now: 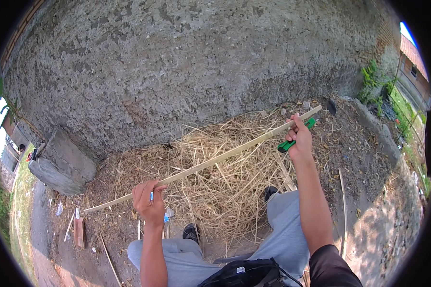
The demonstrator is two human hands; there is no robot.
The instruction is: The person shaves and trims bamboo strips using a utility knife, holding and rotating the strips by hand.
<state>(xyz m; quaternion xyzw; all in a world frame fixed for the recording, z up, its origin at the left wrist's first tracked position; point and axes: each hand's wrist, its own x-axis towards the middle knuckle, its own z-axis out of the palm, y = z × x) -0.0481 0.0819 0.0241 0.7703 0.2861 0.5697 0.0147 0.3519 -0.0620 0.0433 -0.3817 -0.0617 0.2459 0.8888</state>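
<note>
A long, pale strip of wood or bamboo [237, 154] slants across the view, its left end low and its right end raised toward the wall. My left hand [148, 202] is closed around it left of the middle. Near the far right end, the fingers of my right hand [299, 138] pinch the same strip. That hand also grips a green utility knife [287, 145], which crosses the palm; whether its blade is out I cannot tell. Below the strip, a heap of thin, straw-coloured shavings [215, 191] spreads over the ground between my feet and the wall.
A rough grey wall [191, 71] rises just beyond the heap. At the left stands a concrete block [64, 165]. Another thin strip [343, 210] lies on the dirt at the right. A reddish-brown piece [79, 233] lies at the lower left. A black bag [242, 275] rests at my lap.
</note>
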